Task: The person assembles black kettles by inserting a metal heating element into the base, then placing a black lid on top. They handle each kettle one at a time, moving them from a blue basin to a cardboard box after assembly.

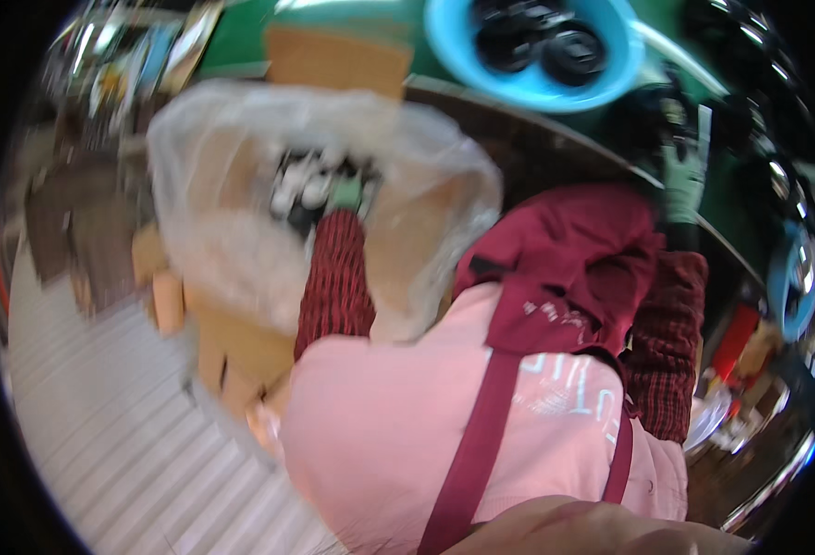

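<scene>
My left hand (345, 194), in a pale green glove, reaches down into a cardboard box (232, 347) lined with a clear plastic bag (213, 250). It is among small black and white parts (304, 182) at the bottom, and its fingers are blurred. My right hand (679, 171), in a green and dark glove, is over the edge of the green table (579, 125), next to dark objects. Motion blur hides whether it holds anything. Dark red ribbed sleeves cover both forearms.
On the table a light blue basin (530, 97) holds several black round parts (574, 53). More shiny black pieces (777, 139) line the right side. A brown cardboard flap (338, 60) stands behind the bag. Stacked brown items (93, 222) are at the left, beside pale ridged flooring (139, 416).
</scene>
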Action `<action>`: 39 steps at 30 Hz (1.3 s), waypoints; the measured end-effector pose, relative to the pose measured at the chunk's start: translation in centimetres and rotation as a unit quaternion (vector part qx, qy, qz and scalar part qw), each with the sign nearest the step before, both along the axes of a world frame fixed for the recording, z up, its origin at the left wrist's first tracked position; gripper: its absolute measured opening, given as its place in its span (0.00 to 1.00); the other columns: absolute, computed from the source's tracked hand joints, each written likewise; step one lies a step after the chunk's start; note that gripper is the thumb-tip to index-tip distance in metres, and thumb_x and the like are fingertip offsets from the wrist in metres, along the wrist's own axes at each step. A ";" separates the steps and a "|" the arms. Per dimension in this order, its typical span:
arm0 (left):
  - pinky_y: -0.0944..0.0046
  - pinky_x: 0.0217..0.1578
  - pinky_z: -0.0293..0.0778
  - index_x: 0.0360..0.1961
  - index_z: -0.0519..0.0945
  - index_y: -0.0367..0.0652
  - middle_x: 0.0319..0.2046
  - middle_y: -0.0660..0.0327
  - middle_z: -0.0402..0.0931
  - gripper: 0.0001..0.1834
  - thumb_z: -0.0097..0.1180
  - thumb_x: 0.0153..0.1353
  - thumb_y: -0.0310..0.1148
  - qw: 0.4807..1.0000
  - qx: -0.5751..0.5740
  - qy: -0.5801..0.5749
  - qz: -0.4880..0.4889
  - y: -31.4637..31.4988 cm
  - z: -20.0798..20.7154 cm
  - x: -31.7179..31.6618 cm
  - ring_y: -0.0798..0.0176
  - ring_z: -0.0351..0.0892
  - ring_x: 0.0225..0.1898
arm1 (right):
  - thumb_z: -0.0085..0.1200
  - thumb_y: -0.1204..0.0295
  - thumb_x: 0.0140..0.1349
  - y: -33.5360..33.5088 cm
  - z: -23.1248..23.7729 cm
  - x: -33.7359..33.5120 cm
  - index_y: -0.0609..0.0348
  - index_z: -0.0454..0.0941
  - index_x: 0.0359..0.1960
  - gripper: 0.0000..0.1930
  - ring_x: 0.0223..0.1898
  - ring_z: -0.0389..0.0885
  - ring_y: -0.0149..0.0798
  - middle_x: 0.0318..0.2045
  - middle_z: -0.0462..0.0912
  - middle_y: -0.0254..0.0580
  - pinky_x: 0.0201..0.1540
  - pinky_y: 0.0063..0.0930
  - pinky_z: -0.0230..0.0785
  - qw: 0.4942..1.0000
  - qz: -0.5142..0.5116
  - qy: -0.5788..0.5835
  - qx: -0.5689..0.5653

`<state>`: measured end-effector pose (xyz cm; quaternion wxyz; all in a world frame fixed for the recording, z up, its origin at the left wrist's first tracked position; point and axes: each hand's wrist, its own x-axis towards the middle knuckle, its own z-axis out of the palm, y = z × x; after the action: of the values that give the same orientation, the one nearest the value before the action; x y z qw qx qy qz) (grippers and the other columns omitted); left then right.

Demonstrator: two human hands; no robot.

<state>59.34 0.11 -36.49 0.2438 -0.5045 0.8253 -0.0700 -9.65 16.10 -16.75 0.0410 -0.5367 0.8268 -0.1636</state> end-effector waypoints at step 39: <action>0.57 0.62 0.69 0.65 0.71 0.35 0.63 0.47 0.73 0.35 0.62 0.62 0.46 0.878 0.118 0.261 0.383 -6.5 5.2 -8.8 0.52 0.71 0.65 | 0.61 0.51 0.61 -1.1 -0.4 2.8 0.57 0.68 0.55 0.29 0.45 0.83 0.59 0.52 0.72 0.56 0.47 0.48 0.77 0.972 -0.188 -0.138 -0.038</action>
<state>50.49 -6.39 -31.29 0.0849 -0.7488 0.6032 0.2614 -6.85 15.01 -17.17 0.1027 -0.3448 0.8924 -0.2723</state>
